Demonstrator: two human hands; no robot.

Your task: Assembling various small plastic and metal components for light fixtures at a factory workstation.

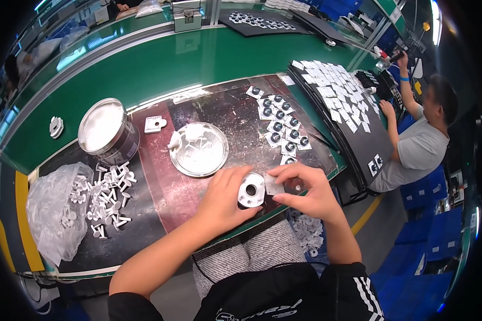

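Note:
Near the front edge of the bench, my left hand (221,202) is closed round a white disc-like part (258,183) with a dark hole in its middle. Between the thumb and fingers of my right hand (316,191) is a small white square plate (273,185), held close beside that part; whether the two touch I cannot tell. Beyond my hands lies a round silver lid (201,163) with white paste-like lumps (193,131) on it. To the right, several white square plates with black round pieces (276,127) stand in loose rows.
A tin (110,144) with white contents stands left of the lid, near a white block (154,124). White stemmed parts (111,195) spill from a clear plastic bag (53,203). A black board (367,147) carries many white plates at right, where another person (418,134) works.

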